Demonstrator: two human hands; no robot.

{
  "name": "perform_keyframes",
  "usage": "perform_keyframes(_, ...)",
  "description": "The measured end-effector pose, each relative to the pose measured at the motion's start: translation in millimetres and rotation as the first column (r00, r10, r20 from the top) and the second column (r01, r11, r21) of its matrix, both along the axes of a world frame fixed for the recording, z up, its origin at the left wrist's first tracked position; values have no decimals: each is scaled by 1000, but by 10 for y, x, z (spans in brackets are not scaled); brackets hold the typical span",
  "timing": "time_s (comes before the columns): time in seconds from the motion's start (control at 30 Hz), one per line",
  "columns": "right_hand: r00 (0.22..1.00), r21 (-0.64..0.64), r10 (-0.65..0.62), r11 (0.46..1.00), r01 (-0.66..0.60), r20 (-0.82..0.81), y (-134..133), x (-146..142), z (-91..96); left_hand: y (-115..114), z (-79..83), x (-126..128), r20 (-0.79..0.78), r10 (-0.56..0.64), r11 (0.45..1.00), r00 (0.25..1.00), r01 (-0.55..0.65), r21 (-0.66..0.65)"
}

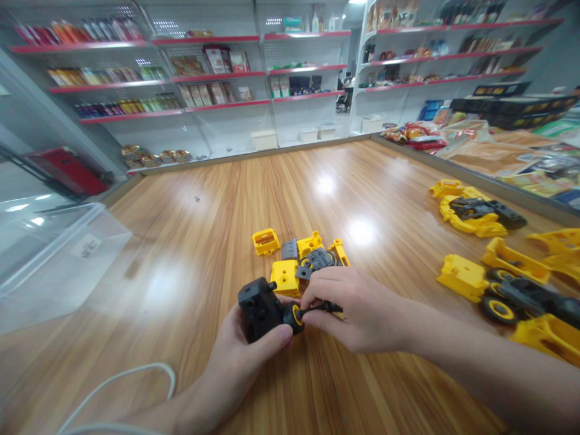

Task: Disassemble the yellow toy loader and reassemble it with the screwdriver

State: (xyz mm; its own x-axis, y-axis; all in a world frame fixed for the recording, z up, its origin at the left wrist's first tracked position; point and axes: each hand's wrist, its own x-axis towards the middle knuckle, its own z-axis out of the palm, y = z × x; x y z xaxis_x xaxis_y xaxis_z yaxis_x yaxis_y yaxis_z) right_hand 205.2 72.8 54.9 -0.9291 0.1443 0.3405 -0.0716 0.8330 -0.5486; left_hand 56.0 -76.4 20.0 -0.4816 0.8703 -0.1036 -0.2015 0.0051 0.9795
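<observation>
My left hand [244, 344] is closed around a black toy chassis [259, 309], its thumb lying against a small black wheel with a yellow hub [295, 316]. A black screwdriver [330, 307] is pinched in the fingers of my right hand [353, 308]. Its tip end points at the wheel hub; whether it sits in a screw is too small to tell. Just beyond my hands lie a yellow block [284, 275], a yellow frame piece [265, 241], a small grey part [289, 249] and a dark grey part [319, 258].
More yellow and black toy vehicle parts [473, 211] lie on the wooden table [226, 205] at the right, among them a wheeled chassis [512, 302]. A clear plastic bin [67, 260] stands at the left. A white cable [131, 367] curves near my left forearm. Stocked shelves [217, 75] stand behind.
</observation>
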Motion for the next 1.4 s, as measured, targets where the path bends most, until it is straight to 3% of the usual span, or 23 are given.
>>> perform_keyframes(0.2, 1000, -5, 3, 1000, -3, -1, 12, -2, -14, -7, 3, 1, -21, 3, 1000, 1000, -3, -1)
perform_keyframes(0.47, 1000, 3, -6, 1000, 6, 18, 9, 4, -16, 6, 18, 13, 68, 17, 1000, 998, -17, 4)
perform_keyframes(1.4, 999, 8, 11, 1000, -11, 44, -22, 11, 1, 1, 63, 26, -3, 4, 1000, 1000, -4, 3)
